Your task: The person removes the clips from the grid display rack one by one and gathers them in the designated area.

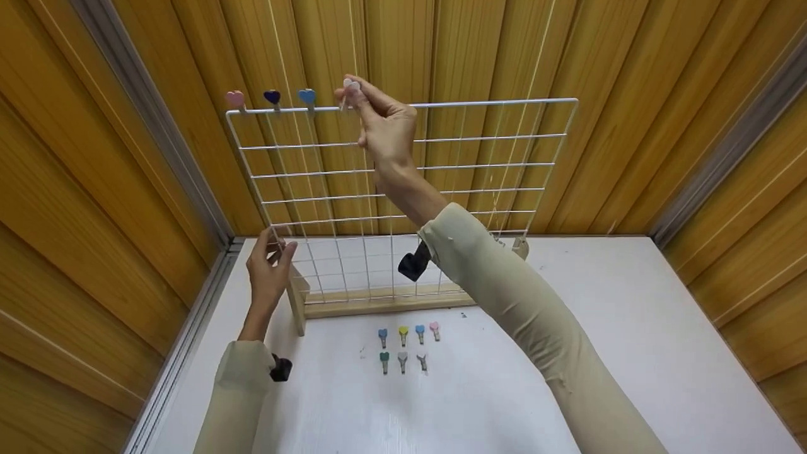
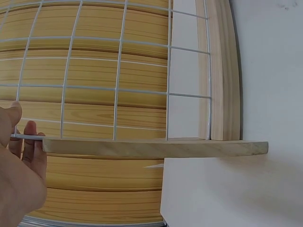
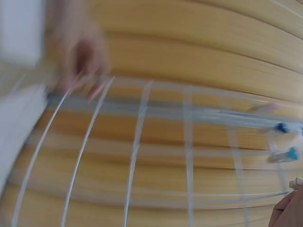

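My right hand (image 1: pixel 388 129) pinches a white heart-topped clip (image 1: pixel 351 85) at the top wire of a white grid rack (image 1: pixel 492 102). Only a bit of that hand (image 3: pixel 289 213) shows at the edge of the blurred right wrist view. Along the top wire to its left stand a pink heart clip (image 1: pixel 235 99), a dark blue one (image 1: pixel 272 96) and a light blue one (image 1: pixel 307 96). Lower down, my left hand (image 1: pixel 270 268) holds the rack's left side wire, its thumb and fingers (image 2: pixel 30 127) around the wire just above the wooden foot (image 2: pixel 156 148).
Several heart clips lie in two rows on the white table (image 1: pixel 504 391) before the rack, among them a yellow one (image 1: pixel 403 332) and a green one (image 1: pixel 384 359). A wooden base bar (image 1: pixel 353 307) carries the grid. Wood-look panels (image 1: pixel 630 126) close off the back and sides.
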A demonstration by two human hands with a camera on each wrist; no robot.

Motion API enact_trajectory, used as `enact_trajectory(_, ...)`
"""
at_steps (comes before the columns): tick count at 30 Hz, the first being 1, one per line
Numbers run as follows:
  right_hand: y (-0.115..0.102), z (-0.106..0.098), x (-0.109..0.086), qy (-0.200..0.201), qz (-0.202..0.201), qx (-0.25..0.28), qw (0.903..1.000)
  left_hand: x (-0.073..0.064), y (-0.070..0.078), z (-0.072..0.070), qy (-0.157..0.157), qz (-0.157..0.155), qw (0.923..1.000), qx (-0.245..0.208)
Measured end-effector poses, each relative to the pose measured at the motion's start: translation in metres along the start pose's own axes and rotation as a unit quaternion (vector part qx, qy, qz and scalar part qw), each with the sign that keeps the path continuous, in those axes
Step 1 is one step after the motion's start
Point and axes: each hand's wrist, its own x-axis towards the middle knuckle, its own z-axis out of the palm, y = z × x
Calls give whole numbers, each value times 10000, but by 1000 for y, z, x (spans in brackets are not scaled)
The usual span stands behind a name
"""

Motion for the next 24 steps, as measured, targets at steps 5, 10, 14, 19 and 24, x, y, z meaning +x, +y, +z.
enact_trajectory(5, 16, -19, -15, -319, 144, -13, 9994, 2, -1, -5, 42, -23, 10000, 60)
enact_trajectory(10, 35, -55, -41, -819, -115, -251, 9963, -1, -3, -7, 94, -14, 9999, 113)
enact_trajectory(14, 41, -80, -53, -1112, -161, -471, 9925, 0, -3, -6, 147, -10, 9999, 74)
enact_trajectory(19, 48, -102, -60, -1304, -13, -669, 9892, 3, 2, -3, 170, 4, 9998, 125)
enact_trajectory(24, 57, -119, -68, -1326, 125, -811, 9878, -1, 24, -5, 106, 23, 9999, 6)
